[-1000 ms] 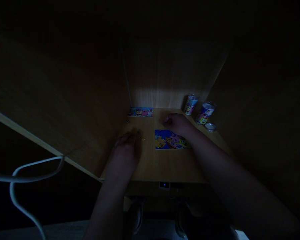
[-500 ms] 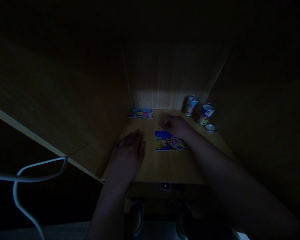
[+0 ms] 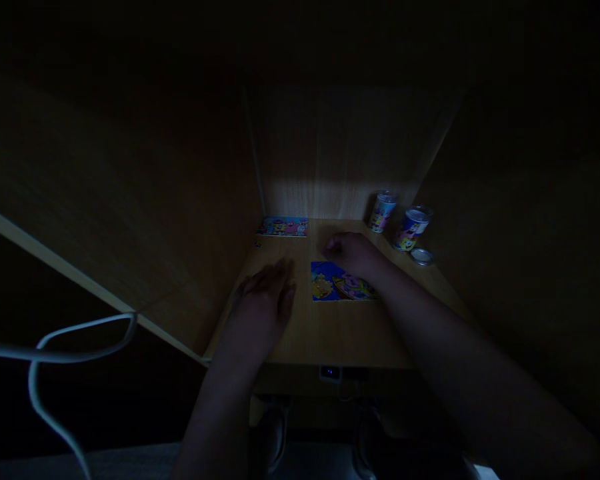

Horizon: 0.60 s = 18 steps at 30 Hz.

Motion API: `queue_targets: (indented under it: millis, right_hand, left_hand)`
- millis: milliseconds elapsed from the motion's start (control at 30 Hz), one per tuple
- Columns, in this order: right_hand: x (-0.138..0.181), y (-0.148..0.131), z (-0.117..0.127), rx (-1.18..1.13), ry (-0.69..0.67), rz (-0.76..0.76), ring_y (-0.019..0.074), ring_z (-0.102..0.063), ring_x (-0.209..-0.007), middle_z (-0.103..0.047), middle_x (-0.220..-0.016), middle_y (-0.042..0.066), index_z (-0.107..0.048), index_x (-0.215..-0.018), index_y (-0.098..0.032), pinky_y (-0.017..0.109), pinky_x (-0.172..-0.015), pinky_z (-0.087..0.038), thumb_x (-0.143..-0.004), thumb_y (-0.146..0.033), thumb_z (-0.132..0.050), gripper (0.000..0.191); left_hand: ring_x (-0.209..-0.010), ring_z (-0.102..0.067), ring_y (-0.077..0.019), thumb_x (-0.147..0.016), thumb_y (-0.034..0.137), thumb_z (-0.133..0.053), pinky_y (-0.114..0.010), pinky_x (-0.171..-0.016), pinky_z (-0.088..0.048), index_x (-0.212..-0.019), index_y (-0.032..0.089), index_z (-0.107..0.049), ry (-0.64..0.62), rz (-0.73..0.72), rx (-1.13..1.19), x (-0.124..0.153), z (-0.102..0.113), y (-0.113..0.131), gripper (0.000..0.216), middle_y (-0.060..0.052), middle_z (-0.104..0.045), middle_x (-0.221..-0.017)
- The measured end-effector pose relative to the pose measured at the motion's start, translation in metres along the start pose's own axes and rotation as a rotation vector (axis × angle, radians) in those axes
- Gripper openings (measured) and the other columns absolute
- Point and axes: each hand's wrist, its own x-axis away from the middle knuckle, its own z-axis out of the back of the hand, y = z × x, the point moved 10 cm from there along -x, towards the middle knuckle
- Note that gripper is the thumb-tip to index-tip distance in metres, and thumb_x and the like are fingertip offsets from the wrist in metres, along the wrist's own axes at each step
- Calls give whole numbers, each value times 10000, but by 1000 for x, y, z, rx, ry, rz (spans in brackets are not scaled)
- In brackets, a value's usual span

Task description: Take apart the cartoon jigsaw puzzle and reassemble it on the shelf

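In dim light at a wooden desk (image 3: 335, 337), I hold my left hand (image 3: 263, 300) palm down toward the left edge, fingers stretched and thumb apart; what lies beneath it is hidden. My right hand (image 3: 350, 252) curls its fingers beyond a blue jigsaw puzzle (image 3: 336, 283); whether they grip anything, I cannot tell. The puzzle lies flat near the middle of the desk, its right part covered by my right hand and forearm. A second puzzle (image 3: 283, 227) sits at the back left corner, a small loose piece (image 3: 258, 245) just in front of it. Near the back right corner stand two cartoon-printed cans, one (image 3: 381, 213) farther back, the other (image 3: 410, 230) nearer, with a round lid (image 3: 422, 257) beside the nearer one, by the right edge.
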Motion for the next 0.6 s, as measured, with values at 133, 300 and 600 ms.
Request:
queue_targets:
  millis: [133,300,600]
  right_hand:
    - [0,1,0,-5,0,-10,199,-776,-945,-837,-1062,66,-801,-974,-205,272,-813,-522,-995,-287,-712,122]
    - [-1,2,-2,21,-13,-13,215,-776,-947,-834,-1032,75,-802,-972,-201,286,-806,-519,-1002,-308,-697,153]
    - [1,-2,-1,4,-30,-6,206,-772,-961,-834,-1047,70,-801,-965,-205,275,-823,-523,-995,-280,-699,130]
  left_hand:
    - [-1419,-576,-357,-1078,281,-491,-553,-1219,-483,-1553,55,-517,125,34,-22,3,9,-7,526,-220,-606,-1546]
    - [-1365,-612,-331,-1072,200,-453,-544,-1194,-498,-1513,123,-583,52,24,-40,3,1,-9,465,-172,-646,-1514]
    - [-1043,-678,-366,-1029,209,-492,-531,-957,-582,-1012,169,-751,14,190,-128,1,10,-19,262,-158,-749,-1123]
